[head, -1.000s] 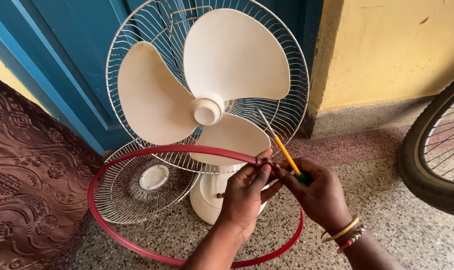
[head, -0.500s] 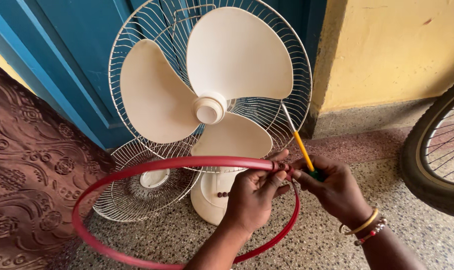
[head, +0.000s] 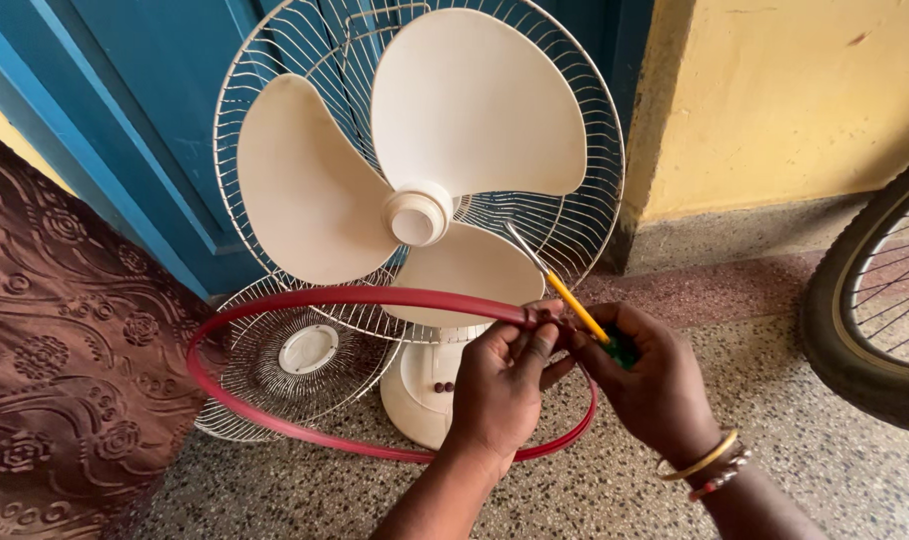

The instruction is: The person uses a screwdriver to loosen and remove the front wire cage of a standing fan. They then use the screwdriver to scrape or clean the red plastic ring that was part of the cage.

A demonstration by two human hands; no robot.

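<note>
The left hand [head: 500, 385] is pinching the red ring [head: 305, 300] at its joint, its grip closing tightly on the rim in front of the cream fan [head: 425, 200]. The right hand [head: 655, 385] is gripping a yellow screwdriver [head: 565, 295], its tip pointing up toward the fan's rear guard [head: 585, 215]. The loose front guard [head: 295, 365] is lying on the floor [head: 615, 490] inside the ring.

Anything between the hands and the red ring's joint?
Nothing visible. The left hand pinches the red plastic ring at its joint, and the right hand holds the yellow-handled screwdriver there, its metal shaft pointing up past it across the wire fan guard.
</note>
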